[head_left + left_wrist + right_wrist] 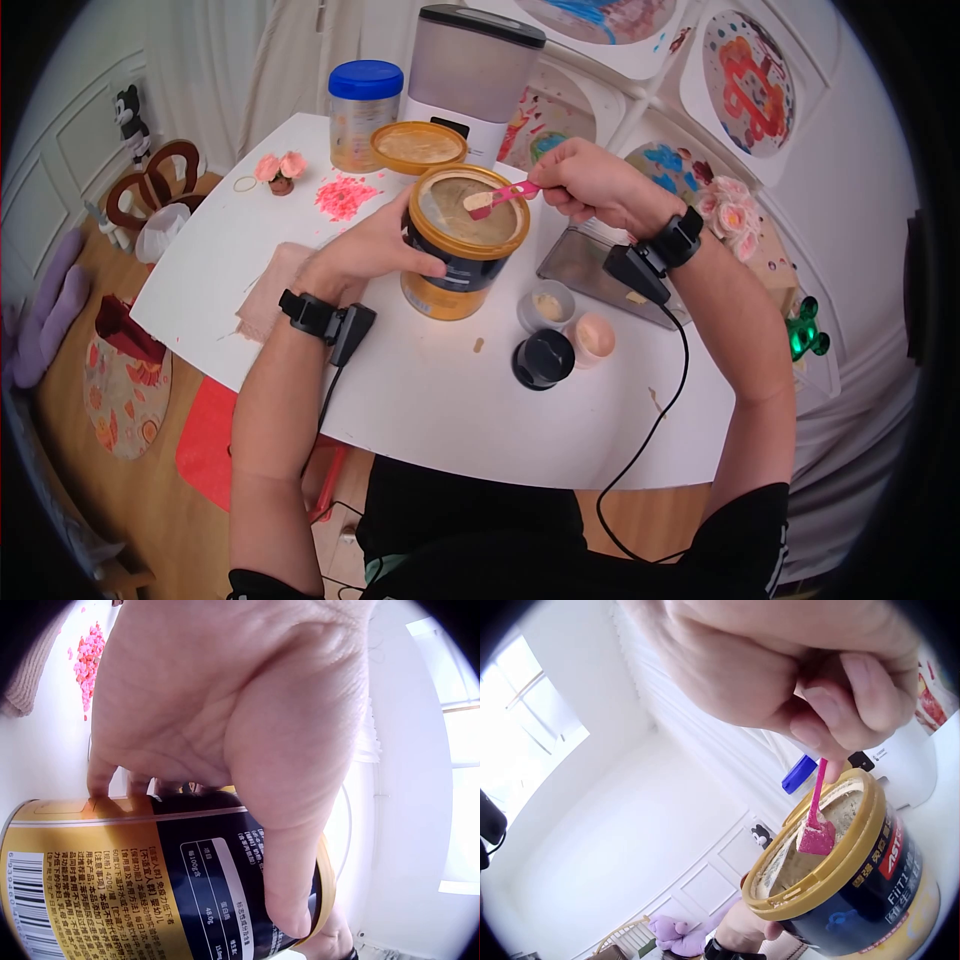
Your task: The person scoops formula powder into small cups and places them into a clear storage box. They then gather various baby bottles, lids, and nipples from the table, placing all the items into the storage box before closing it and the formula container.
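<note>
My left hand (375,245) grips the side of a gold and dark blue powder tub (455,272), with the thumb across its label (210,877) in the left wrist view. Over the tub's open mouth, my right hand (600,185) pinches the handle of a pink measuring scoop (500,197). Pale powder fills the scoop's bowl (816,838), which hangs within the tub's gold rim (810,896) in the right wrist view. Behind the tub is its gold lid (418,145).
In front of the tub stand a small cup of powder (548,308), a pale pink cup (594,338) and a dark cup (542,360). A grey tray (590,268) lies to the right. Behind are a blue-lidded jar (365,115) and a dispenser (470,80); pink confetti (346,197) lies left.
</note>
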`<action>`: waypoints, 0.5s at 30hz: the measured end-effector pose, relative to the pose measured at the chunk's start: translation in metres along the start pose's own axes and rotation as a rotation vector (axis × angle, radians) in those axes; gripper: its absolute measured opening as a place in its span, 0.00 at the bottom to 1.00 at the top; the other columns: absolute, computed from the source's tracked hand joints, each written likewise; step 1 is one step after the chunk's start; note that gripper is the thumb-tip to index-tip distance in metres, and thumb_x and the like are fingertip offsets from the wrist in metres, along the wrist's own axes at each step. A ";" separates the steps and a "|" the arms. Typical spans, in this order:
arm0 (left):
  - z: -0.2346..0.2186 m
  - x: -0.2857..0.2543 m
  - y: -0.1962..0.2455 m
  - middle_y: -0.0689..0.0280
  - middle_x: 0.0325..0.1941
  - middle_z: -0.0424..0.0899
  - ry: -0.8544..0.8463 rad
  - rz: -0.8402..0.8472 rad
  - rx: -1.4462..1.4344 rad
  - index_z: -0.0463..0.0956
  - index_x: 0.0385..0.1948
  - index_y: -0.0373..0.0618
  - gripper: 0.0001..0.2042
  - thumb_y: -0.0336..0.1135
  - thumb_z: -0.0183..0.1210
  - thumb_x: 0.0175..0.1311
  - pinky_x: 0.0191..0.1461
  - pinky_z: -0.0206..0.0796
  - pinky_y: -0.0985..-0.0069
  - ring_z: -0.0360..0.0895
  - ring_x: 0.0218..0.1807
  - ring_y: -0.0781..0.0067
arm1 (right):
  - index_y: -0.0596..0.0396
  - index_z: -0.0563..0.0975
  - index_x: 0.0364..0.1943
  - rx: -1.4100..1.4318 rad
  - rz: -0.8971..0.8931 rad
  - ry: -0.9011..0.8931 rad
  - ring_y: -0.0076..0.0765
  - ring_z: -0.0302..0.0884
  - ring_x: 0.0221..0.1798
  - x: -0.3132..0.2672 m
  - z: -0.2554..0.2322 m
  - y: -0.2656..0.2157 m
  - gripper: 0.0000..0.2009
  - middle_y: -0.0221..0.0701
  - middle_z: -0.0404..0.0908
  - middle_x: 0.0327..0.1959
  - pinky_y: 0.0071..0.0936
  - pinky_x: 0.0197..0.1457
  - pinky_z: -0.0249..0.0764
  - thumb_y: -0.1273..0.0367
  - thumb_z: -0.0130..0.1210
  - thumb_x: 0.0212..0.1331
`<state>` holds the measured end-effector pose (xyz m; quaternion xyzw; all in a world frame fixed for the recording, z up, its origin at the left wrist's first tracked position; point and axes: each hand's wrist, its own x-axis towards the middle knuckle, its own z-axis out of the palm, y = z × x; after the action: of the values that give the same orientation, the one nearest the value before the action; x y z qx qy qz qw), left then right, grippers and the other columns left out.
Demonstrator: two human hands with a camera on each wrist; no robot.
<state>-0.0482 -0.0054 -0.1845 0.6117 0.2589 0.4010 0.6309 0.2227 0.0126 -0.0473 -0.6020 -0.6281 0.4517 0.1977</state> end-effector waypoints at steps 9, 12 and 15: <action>0.001 0.001 -0.002 0.64 0.77 0.73 0.009 0.010 0.010 0.59 0.81 0.48 0.56 0.26 0.81 0.42 0.81 0.58 0.66 0.65 0.80 0.67 | 0.59 0.81 0.36 0.176 -0.030 0.032 0.13 0.56 0.19 -0.037 -0.034 0.010 0.10 0.18 0.67 0.19 0.19 0.19 0.48 0.70 0.54 0.77; -0.001 0.003 -0.005 0.64 0.76 0.74 0.004 0.014 0.009 0.60 0.80 0.47 0.56 0.26 0.81 0.41 0.81 0.58 0.66 0.67 0.79 0.67 | 0.57 0.80 0.35 0.220 -0.021 0.035 0.14 0.56 0.18 -0.051 -0.054 0.030 0.11 0.18 0.67 0.19 0.19 0.19 0.49 0.69 0.55 0.77; -0.009 0.006 -0.013 0.64 0.74 0.76 0.004 0.016 0.039 0.61 0.79 0.44 0.56 0.27 0.83 0.40 0.82 0.56 0.67 0.69 0.77 0.66 | 0.58 0.80 0.35 0.246 0.021 0.077 0.14 0.57 0.18 -0.074 -0.064 0.049 0.11 0.18 0.68 0.19 0.19 0.18 0.51 0.69 0.55 0.77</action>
<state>-0.0493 0.0055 -0.1973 0.6251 0.2632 0.4020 0.6151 0.3169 -0.0422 -0.0320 -0.5968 -0.5534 0.5039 0.2893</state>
